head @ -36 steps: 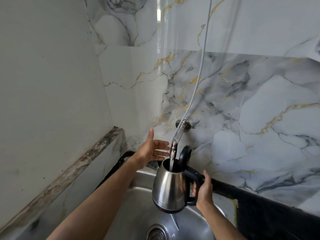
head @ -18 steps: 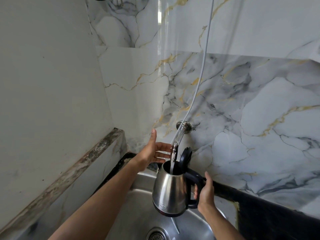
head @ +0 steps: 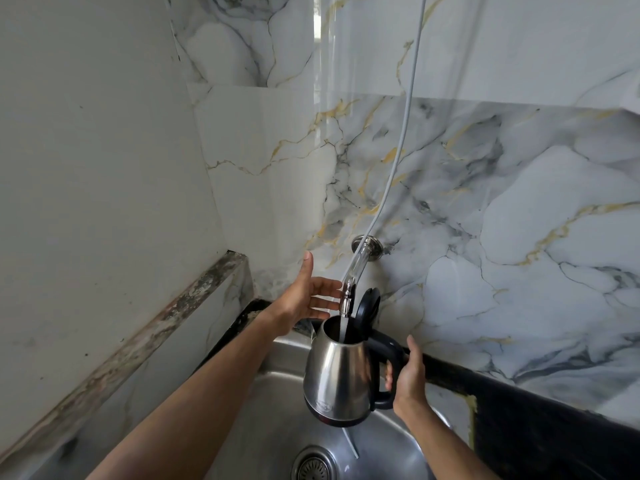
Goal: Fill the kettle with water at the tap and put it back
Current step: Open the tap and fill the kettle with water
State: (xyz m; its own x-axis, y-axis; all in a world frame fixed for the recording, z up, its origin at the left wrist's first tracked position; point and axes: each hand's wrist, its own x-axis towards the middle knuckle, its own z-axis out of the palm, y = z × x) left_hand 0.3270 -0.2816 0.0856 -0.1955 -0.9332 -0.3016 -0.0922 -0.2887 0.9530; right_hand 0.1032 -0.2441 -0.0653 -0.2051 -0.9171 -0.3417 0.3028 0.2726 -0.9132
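i had the kettle (head: 337,370) hanging over the sink (head: 277,393), lid (head: 367,306) flipped up at the back, mouth right under the tap (head: 348,299). water ran straight into the opening. right hand (head: 408,377) was wrapped around the black handle, fingers closed on it. left hand (head: 306,299) was spread flat, fingertips just beside the tap, touching or not i couldn't tell. kettle base hung clear above the drain (head: 313,464), free room below and to the left toward the ledge (head: 156,323). marble wall (head: 485,237) sat close behind the lid; dark counter edge (head: 519,393) ran just right of my right wrist. white cable (head: 405,133) dropped to the tap fitting.
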